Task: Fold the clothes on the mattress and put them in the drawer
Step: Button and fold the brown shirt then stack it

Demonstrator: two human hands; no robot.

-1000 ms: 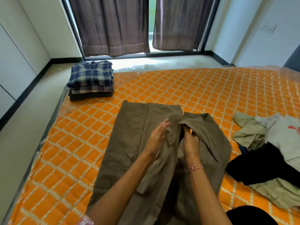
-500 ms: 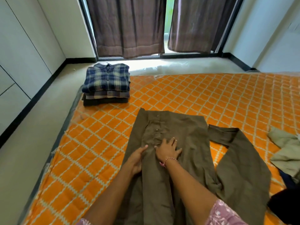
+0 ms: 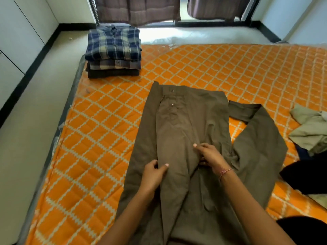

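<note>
A brown button-front shirt (image 3: pixel 178 121) lies spread out on the orange quilted mattress (image 3: pixel 99 138), collar end away from me. One sleeve (image 3: pixel 256 138) is spread out to the right. My left hand (image 3: pixel 154 174) pinches the left front edge low on the shirt, thumb on top. My right hand (image 3: pixel 210 156) sits just to the right, forefinger stretched out and the other fingers curled into a bunch of the fabric. A stack of folded shirts (image 3: pixel 113 50), blue plaid on top, stands at the mattress's far left corner.
Unfolded clothes lie at the right edge: an olive garment (image 3: pixel 309 129) and a black one (image 3: pixel 307 174). Bare floor (image 3: pixel 44 121) runs along the left of the mattress, with white cabinet doors (image 3: pixel 16 41) beyond. Curtains (image 3: pixel 138 9) hang at the far window.
Both hands have slid down the shirt towards me. They lay flat near the buttons; now they take hold of the fabric lower down. The view has tilted down.
</note>
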